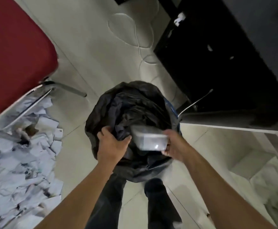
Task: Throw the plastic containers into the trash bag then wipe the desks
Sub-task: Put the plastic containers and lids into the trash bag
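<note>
A black trash bag (pixel 131 106) stands open on the tiled floor just in front of my feet. My left hand (pixel 112 144) grips the near left rim of the bag and holds it open. My right hand (pixel 174 147) holds a clear rectangular plastic container (pixel 149 138) by its right end, over the bag's mouth. The container is blurred and tilted, its far end pointing into the bag.
A red chair (pixel 16 52) with metal legs stands at the left. A heap of crumpled white paper (pixel 19 154) lies below it. A dark desk (pixel 234 63) rises at the right, with a white cable (pixel 135 30) looping on the floor behind the bag.
</note>
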